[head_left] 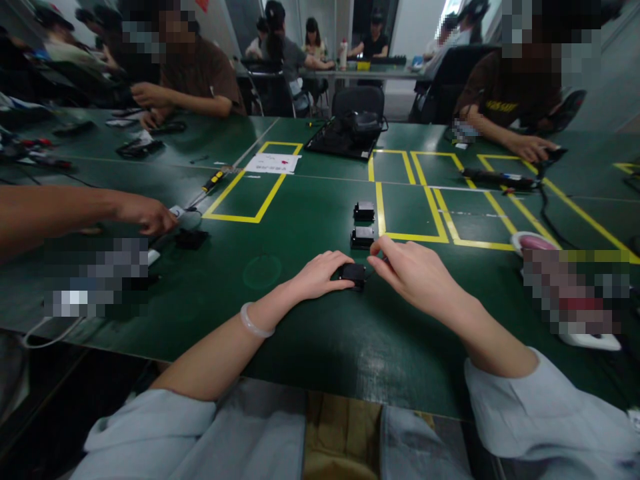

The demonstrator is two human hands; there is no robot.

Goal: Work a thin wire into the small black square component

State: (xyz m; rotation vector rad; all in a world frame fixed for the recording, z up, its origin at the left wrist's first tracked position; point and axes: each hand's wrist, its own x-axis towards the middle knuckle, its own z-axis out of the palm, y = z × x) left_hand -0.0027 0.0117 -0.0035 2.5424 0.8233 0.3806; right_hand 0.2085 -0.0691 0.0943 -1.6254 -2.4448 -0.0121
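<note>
My left hand (324, 275) grips a small black box-shaped part (353, 274) on the green table, thumb on the near side and fingers on the far side. Just to its right, the thumb and index finger of my right hand (413, 270) are pinched together. A thin dark piece shows between the pinch and the part; I cannot make out what it is. Beyond my hands sit two similar black parts with grey tops, one nearer (363, 237) and one farther (364, 211), in a line.
Yellow tape rectangles (413, 238) mark the green table (300, 340). A white paper (273, 163), a yellow-black screwdriver (213, 181) and a black tray (340, 140) lie farther off. At left, a co-worker's hand (150, 212) reaches in. A black cylindrical tool (500, 178) lies at right.
</note>
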